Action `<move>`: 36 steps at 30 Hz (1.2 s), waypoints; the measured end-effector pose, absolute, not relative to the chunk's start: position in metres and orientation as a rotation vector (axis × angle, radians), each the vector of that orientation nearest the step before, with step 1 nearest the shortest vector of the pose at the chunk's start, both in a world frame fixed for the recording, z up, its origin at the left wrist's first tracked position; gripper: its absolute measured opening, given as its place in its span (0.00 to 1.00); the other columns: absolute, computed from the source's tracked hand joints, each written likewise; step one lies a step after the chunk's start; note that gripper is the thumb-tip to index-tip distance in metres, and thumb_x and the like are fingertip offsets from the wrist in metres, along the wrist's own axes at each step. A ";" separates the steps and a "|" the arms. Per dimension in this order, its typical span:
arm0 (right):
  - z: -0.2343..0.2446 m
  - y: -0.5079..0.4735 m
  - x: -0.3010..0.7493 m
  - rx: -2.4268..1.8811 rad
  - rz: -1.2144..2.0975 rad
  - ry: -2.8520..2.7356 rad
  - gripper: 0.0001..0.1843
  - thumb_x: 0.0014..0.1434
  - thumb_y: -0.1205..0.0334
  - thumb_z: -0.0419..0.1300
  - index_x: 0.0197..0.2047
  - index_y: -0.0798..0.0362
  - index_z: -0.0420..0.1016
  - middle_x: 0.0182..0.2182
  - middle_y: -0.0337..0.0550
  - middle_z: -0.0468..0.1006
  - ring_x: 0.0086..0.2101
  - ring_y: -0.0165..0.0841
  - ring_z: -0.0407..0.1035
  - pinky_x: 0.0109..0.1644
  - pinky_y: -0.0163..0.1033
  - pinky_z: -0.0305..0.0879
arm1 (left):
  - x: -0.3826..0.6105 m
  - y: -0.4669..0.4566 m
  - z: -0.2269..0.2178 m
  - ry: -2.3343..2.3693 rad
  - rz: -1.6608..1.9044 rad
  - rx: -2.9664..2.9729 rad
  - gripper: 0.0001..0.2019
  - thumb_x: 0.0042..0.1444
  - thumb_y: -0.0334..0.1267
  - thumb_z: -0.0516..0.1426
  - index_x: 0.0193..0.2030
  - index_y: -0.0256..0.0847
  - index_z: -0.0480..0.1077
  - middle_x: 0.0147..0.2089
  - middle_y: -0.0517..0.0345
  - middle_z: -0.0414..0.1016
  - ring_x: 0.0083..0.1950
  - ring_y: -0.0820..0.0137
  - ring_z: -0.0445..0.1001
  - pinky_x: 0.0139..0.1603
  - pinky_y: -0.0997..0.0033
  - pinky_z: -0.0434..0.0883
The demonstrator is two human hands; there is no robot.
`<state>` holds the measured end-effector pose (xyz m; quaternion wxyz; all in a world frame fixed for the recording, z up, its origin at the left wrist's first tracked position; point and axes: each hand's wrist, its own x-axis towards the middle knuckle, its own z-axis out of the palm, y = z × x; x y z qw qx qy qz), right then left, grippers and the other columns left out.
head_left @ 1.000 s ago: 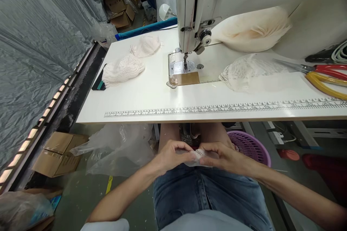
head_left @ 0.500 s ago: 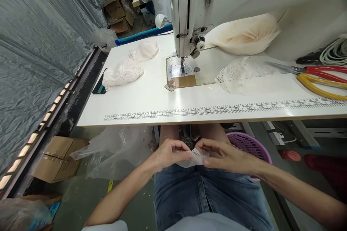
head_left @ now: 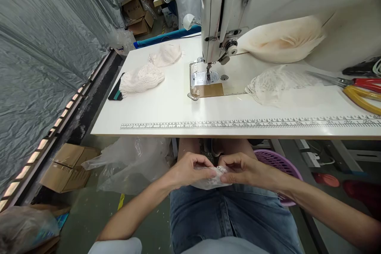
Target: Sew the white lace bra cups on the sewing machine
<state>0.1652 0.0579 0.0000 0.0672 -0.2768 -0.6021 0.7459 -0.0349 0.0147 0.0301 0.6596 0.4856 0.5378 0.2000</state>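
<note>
A small piece of white lace fabric (head_left: 210,182) is held over my lap, below the front edge of the sewing table. My left hand (head_left: 193,170) pinches its left part between thumb and fingers. From the other side, my right hand (head_left: 239,170) grips the lace edge, thumb and fingertips close to those of the left. The fingers hide part of the cloth. On the table stands a white sewing machine (head_left: 212,20); its needle area holds no cloth. A bundle of white lace (head_left: 274,85) lies right of the needle plate.
Lace pieces (head_left: 143,80) lie at the table's left. Scissors (head_left: 354,85) with red and yellow handles rest at the right, near a cream fabric pile (head_left: 285,41). A printed ruler (head_left: 238,124) runs along the front edge. Beneath are a purple basket (head_left: 278,163) and a plastic bag (head_left: 133,164).
My right hand has closed in on the lace edge, its thumb and fingers now pressed together nearer my left hand. The camera view has shifted slightly.
</note>
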 end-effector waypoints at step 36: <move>0.006 0.049 0.200 -0.714 2.292 -1.943 0.18 0.49 0.48 0.66 0.34 0.54 0.74 0.31 0.39 0.69 0.34 0.33 0.64 0.38 0.36 0.58 | -0.032 0.017 0.025 1.007 0.514 0.780 0.12 0.40 0.40 0.67 0.26 0.34 0.72 0.30 0.56 0.74 0.32 0.73 0.70 0.37 0.73 0.66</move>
